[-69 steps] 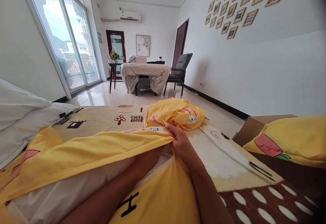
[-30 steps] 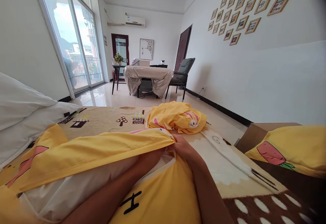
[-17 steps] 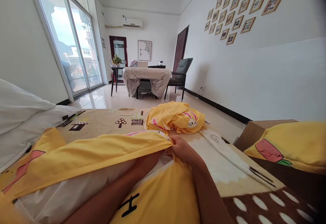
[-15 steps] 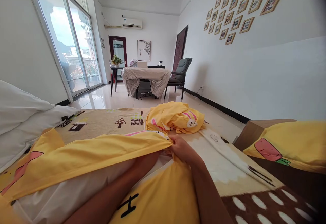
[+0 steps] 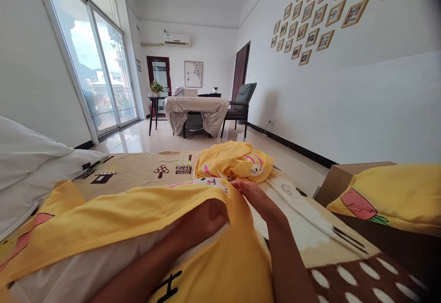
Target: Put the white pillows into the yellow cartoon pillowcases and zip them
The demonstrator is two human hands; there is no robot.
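Note:
A yellow pillowcase (image 5: pixel 127 208) with a rabbit print and a black letter H lies before me, its opening gaping toward me. White pillow fabric (image 5: pixel 113 254) shows inside it. My left hand (image 5: pixel 215 213) reaches into the opening under the yellow cloth; its fingers are hidden by the fabric. Outside, at the corner of the opening, my right hand (image 5: pixel 253 195) rests against the cloth with its fingers stretched out.
A crumpled yellow cloth (image 5: pixel 234 158) with rabbit faces lies just beyond, on the patterned blanket (image 5: pixel 296 229). White bedding (image 5: pixel 31 165) is heaped at the left. At the right, a yellow carrot-print cloth (image 5: pixel 399 197) sits on a cardboard box (image 5: pixel 344 174). A covered table (image 5: pixel 196 103) and chair (image 5: pixel 241 103) stand farther back.
My right hand has loosened from the pillowcase edge it pinched and its fingers have straightened. The cloth now drapes over my left hand, further inside the opening. The view has tilted slightly up.

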